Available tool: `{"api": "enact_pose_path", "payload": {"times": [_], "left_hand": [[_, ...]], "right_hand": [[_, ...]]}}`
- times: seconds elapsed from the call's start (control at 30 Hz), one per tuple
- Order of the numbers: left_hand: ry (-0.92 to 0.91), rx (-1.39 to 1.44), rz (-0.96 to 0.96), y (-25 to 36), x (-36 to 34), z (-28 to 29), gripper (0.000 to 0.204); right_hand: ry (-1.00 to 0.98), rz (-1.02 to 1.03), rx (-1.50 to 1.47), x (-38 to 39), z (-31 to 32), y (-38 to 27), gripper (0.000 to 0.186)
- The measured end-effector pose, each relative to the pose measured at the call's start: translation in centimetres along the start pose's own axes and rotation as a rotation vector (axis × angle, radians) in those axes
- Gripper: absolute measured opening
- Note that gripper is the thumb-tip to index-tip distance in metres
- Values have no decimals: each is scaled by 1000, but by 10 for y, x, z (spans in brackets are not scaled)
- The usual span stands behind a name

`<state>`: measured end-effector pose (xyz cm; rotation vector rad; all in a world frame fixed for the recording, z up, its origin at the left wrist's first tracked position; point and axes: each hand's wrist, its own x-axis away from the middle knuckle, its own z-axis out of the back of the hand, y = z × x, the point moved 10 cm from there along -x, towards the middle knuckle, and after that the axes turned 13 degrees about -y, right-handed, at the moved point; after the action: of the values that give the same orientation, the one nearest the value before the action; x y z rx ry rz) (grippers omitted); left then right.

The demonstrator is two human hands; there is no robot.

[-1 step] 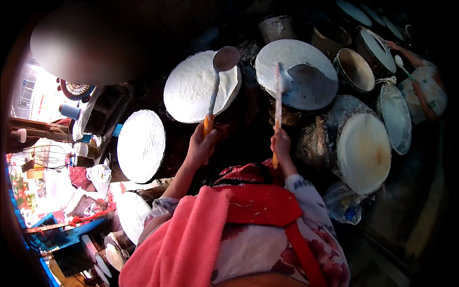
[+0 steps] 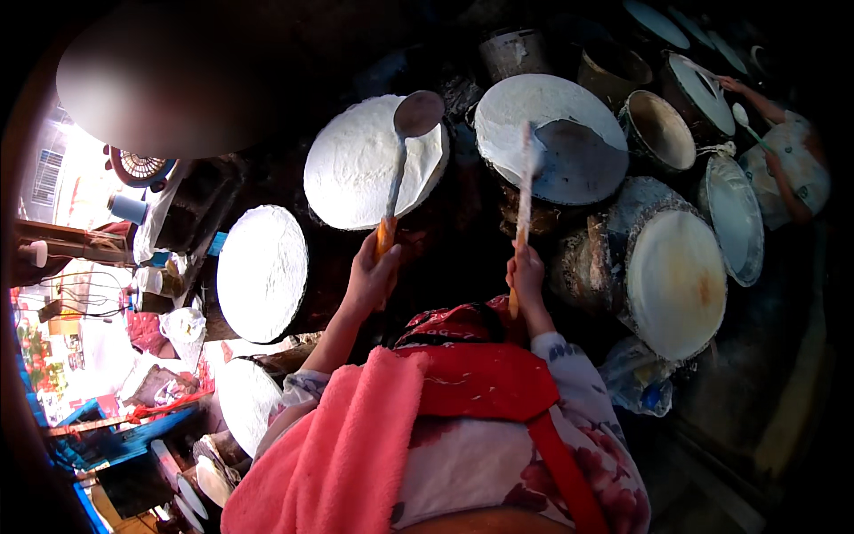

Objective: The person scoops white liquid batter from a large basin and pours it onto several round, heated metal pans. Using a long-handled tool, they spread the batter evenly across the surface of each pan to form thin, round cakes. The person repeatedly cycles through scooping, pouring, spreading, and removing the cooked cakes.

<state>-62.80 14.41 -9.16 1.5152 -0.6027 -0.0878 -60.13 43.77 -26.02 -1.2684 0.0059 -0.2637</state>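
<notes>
My left hand [image 2: 369, 270] is closed round the wooden handle of a ladle [image 2: 417, 114]. Its round bowl is over the right part of a white-covered round pot top [image 2: 356, 165]. In my right hand [image 2: 526, 271], fingers wrapped round its orange handle, is a long thin spatula [image 2: 526, 191] pointing away from me. The spatula's white-smeared blade reaches over a second round pot top [image 2: 543, 93]. White covers that top's far and left part, while a grey, wet-looking area [image 2: 583, 160] shows at its near right. Whether the blade touches the surface I cannot tell.
Further white round tops stand at left [image 2: 262, 271] and lower left [image 2: 247, 400]. A yellow-stained round cover [image 2: 678, 285] is at right, beside a clear plastic bag [image 2: 642, 383]. Open pots [image 2: 660, 129] stand beyond. Another person [image 2: 787, 169] works at far right with a spoon-like tool.
The spatula and my right hand have shifted slightly to the right, and the blade's tip sits a little lower. The ladle has barely moved.
</notes>
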Motion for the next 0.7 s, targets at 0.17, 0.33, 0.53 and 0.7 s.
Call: {"api": "enact_pose_path", "payload": {"times": [0.17,0.33,0.53,0.7], "left_hand": [[-56,-29,23,4,11,11,40],[-23,-106,89,3,10,20,38],[-112,-43,100,-2,1,6,36],[-139,-82,94,9,-8,-4,34]], "right_hand": [[-67,30,99,4,-36,-68,25],[124,290,442,37,3,-107,21],[72,69,330,50,2,-84,31],[66,-275,199,67,52,-96,23]]}}
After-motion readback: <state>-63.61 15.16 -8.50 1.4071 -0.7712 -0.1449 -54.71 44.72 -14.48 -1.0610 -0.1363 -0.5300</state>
